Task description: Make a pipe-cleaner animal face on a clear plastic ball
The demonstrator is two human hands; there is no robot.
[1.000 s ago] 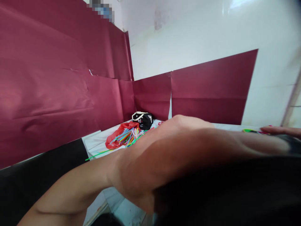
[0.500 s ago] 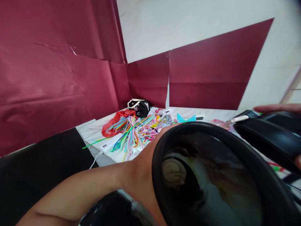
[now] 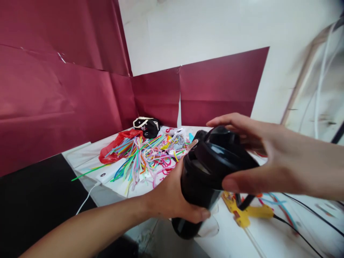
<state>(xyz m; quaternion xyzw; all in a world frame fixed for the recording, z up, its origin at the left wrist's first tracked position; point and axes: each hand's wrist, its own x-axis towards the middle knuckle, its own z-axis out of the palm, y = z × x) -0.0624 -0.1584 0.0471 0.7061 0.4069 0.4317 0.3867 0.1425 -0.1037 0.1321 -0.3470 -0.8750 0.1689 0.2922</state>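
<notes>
A black bottle (image 3: 188, 225), tilted slightly, is held above the near edge of the table. My left hand (image 3: 174, 193) wraps round its body from the left, thumb across the front. On top sits the black lid (image 3: 215, 157), which my right hand (image 3: 258, 154) grips from the right with thumb in front and fingers behind. A dark strap loop hangs below the lid on the right. Whether the lid is fully seated on the bottle I cannot tell.
Colourful pipe cleaners (image 3: 145, 154) spread over the white table, partly in a red plastic bag (image 3: 107, 148). Behind lies a black pouch (image 3: 150, 127). A white power strip (image 3: 110, 172) is at the left edge. A yellow glue gun (image 3: 252, 213) with a black cord lies right.
The bottle has gone from mouth toward the camera to nearly upright. The lid, apart in my right hand before, is now on its top. The view has turned right.
</notes>
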